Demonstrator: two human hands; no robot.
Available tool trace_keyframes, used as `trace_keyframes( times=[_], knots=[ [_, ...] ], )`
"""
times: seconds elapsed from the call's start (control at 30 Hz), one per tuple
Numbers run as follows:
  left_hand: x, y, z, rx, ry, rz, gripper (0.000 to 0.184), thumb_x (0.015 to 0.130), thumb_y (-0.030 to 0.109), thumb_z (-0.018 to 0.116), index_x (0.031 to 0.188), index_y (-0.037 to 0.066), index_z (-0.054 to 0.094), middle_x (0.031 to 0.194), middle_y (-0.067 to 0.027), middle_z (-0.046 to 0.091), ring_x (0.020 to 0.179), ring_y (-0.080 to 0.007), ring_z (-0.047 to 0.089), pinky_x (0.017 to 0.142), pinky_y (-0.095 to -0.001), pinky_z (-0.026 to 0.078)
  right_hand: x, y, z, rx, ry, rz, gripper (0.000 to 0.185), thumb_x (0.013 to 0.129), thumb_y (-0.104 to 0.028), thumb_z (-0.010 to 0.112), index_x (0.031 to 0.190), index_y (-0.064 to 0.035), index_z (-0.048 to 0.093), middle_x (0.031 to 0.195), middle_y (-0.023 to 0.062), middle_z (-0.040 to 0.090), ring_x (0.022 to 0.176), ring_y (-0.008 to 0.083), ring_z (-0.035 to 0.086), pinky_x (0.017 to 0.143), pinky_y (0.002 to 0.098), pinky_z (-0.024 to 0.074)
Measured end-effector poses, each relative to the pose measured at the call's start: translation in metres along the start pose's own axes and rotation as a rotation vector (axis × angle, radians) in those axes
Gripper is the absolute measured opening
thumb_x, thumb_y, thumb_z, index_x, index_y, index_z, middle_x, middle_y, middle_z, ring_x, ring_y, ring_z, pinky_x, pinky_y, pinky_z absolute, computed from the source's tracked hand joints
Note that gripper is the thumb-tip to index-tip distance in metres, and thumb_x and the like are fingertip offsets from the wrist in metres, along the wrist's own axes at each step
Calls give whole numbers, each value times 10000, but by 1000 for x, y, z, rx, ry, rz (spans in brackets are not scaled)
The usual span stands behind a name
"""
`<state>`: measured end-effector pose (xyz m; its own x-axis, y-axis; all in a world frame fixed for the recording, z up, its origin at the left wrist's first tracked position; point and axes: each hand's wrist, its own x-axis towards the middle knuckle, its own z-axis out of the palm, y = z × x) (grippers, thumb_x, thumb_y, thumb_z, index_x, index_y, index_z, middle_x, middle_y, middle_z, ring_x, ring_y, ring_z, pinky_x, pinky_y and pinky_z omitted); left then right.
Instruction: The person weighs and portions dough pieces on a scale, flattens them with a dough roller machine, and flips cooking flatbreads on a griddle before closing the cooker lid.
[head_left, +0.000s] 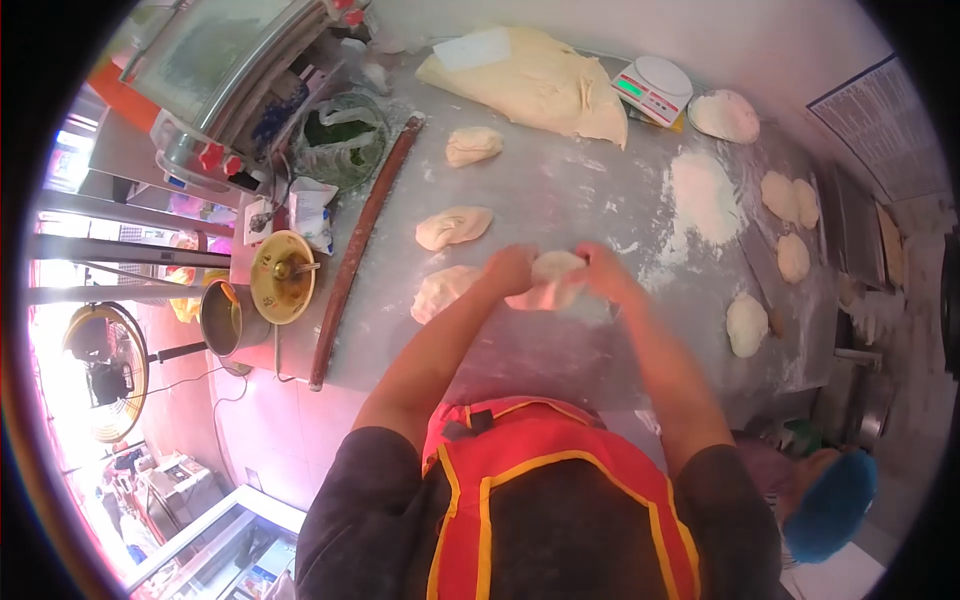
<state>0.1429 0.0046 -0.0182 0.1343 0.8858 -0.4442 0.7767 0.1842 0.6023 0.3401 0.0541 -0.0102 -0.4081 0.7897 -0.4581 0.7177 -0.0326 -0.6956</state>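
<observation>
A pale piece of dough (pixel 553 282) is stretched between my two hands, over the floured metal worktop (pixel 500 350). My left hand (pixel 511 270) is closed on its left side, and my right hand (pixel 597 268) grips the upper right edge, slightly blurred. Just left of my left hand lies a dough lump (pixel 445 292). Farther up are a folded dough lump (pixel 454 228) and a smaller one (pixel 474 146). A large sheet of dough (pixel 540 80) spreads along the back.
A long wooden rolling pin (pixel 362 255) lies at the left, beside a yellow bowl (pixel 283 277). At the back right stand a digital scale (pixel 655 88) and a flour pile (pixel 706 195). More dough (pixel 747 325) sits right. A person in a blue cap (pixel 832 505) is close at lower right.
</observation>
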Motion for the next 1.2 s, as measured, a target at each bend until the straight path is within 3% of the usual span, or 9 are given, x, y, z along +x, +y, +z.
trace_keyframes(
  times=[0.17, 0.43, 0.53, 0.6, 0.67, 0.73, 0.93, 1.1, 1.2],
  knots=[
    [26, -36, -46, -110, 835, 290, 559, 689, 331, 709, 1161, 99, 522, 1132, -154, 549, 1093, -355, 476, 886, -427, 406, 31, 2, -14, 565, 577, 42, 371, 721, -147, 685, 1039, -31, 534, 959, 124, 607, 822, 243, 573, 741, 357, 456],
    [-18, -96, -42, 193, 685, 131, 538, 675, 285, 727, 1139, 77, 548, 1066, -157, 578, 1013, -336, 527, 847, -402, 433, -60, 78, 2, -261, 1077, -134, 489, 866, -244, 535, 1247, 39, 416, 1253, 223, 462, 1177, 365, 433, 1012, 429, 296],
    [-14, -72, -33, -154, 638, 26, 491, 695, 285, 725, 1097, 49, 570, 1024, -163, 593, 961, -356, 545, 830, -404, 441, -85, 90, 11, -312, 1088, 234, 551, 889, -294, 494, 1290, 61, 364, 1310, 267, 399, 1238, 417, 350, 1057, 465, 214],
    [-23, -38, -37, -431, 556, -22, 473, 713, 281, 718, 1089, 35, 571, 1019, -177, 592, 964, -367, 537, 838, -415, 433, -86, 44, 4, -731, 287, 494, 589, 890, -292, 496, 1323, 64, 314, 1348, 291, 332, 1270, 419, 305, 1065, 458, 226],
    [-23, -13, -25, -407, 544, 85, 466, 723, 276, 712, 1088, 25, 569, 1025, -186, 588, 966, -372, 533, 841, -420, 430, -58, 61, 82, -701, 653, 94, 530, 909, -257, 460, 1333, 31, 324, 1333, 270, 360, 1245, 401, 347, 1055, 447, 247],
    [-15, -1, 1, -87, 603, 349, 468, 726, 270, 708, 1095, 19, 564, 1045, -190, 582, 968, -371, 533, 839, -419, 430, -75, 20, 109, 118, 616, -332, 453, 915, -188, 441, 1314, 13, 367, 1285, 250, 418, 1213, 376, 390, 1032, 419, 289],
    [-38, 35, 63, 138, 438, 563, 482, 758, 266, 651, 1161, 29, 533, 1183, -180, 529, 1093, -349, 486, 926, -475, 351, -99, 27, 38, 119, 727, -150, 476, 885, -139, 463, 1325, -4, 341, 1327, 224, 382, 1242, 357, 356, 1046, 406, 276],
    [-27, 15, 90, 70, 446, 439, 477, 795, 225, 548, 1223, 27, 487, 1351, -167, 406, 1271, -331, 344, 1040, -490, 244, -68, 22, 68, -132, 743, -590, 424, 912, -183, 425, 1285, 15, 389, 1294, 227, 410, 1217, 376, 387, 1012, 457, 301],
    [-23, 20, 102, 213, 497, 413, 502, 831, 236, 455, 1288, 28, 429, 1397, -155, 352, 1314, -311, 290, 1080, -506, 161, -70, 6, 75, -221, 541, -301, 453, 902, -230, 404, 1284, 13, 379, 1305, 223, 400, 1234, 371, 372, 1022, 532, 247]
  ],
)
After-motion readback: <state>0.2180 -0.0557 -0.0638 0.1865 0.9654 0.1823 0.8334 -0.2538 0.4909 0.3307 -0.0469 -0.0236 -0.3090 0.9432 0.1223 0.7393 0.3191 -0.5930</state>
